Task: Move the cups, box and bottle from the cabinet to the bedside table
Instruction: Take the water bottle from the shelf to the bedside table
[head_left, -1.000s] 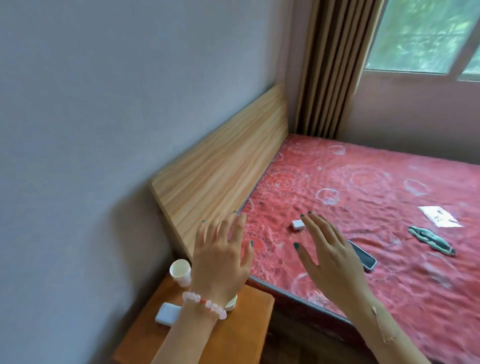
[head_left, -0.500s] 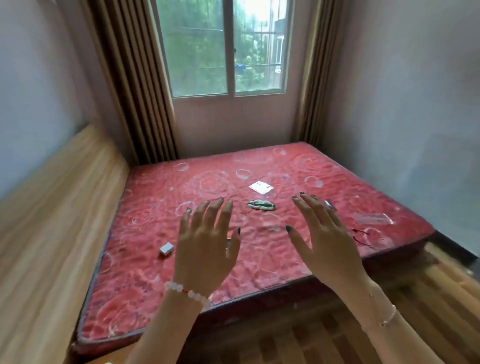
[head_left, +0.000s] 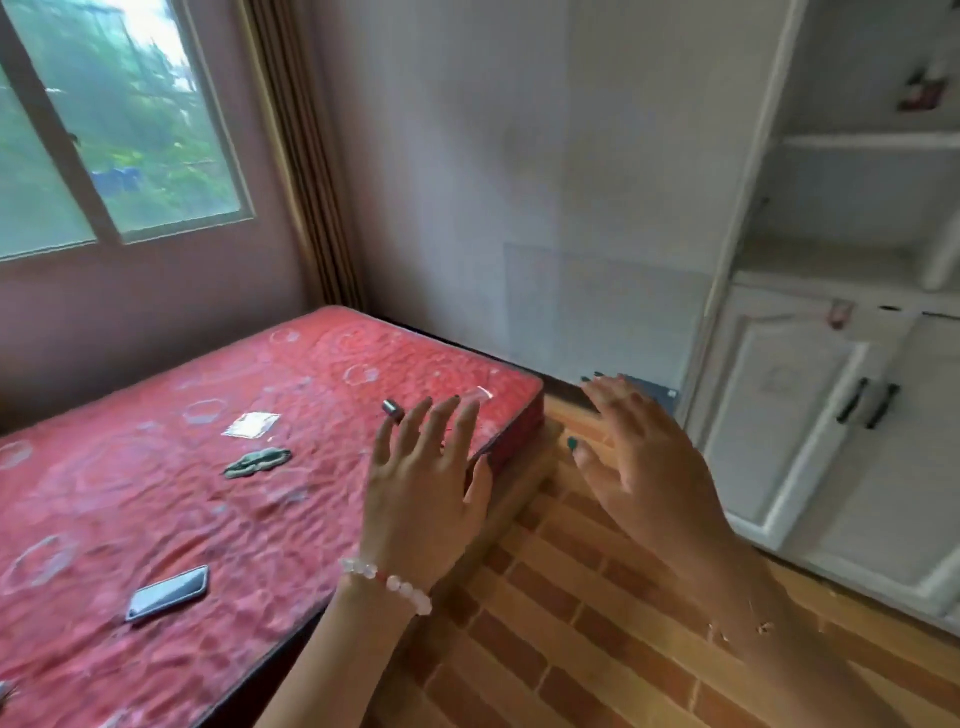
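A white cabinet (head_left: 810, 426) stands at the right, with open shelves above and closed doors with black handles below. A blurred red and white object (head_left: 922, 91) sits on its upper shelf; I cannot tell what it is. My left hand (head_left: 423, 491), with a bead bracelet, is held out empty with fingers spread over the bed's corner. My right hand (head_left: 644, 457) is also empty and spread, over the floor in front of the cabinet. The bedside table, cups and box are out of view.
A bed with a red mattress (head_left: 171, 499) fills the left; a phone (head_left: 169, 592), a white packet (head_left: 252, 425), a dark green item (head_left: 258, 461) and a small grey object (head_left: 393, 409) lie on it. Wooden floor (head_left: 587, 623) runs between bed and cabinet. A window (head_left: 104, 140) is behind.
The view has swung right, from the bedside table with a cup and box, across the bed, to the white cabinet. Both hands stay raised, empty and spread.
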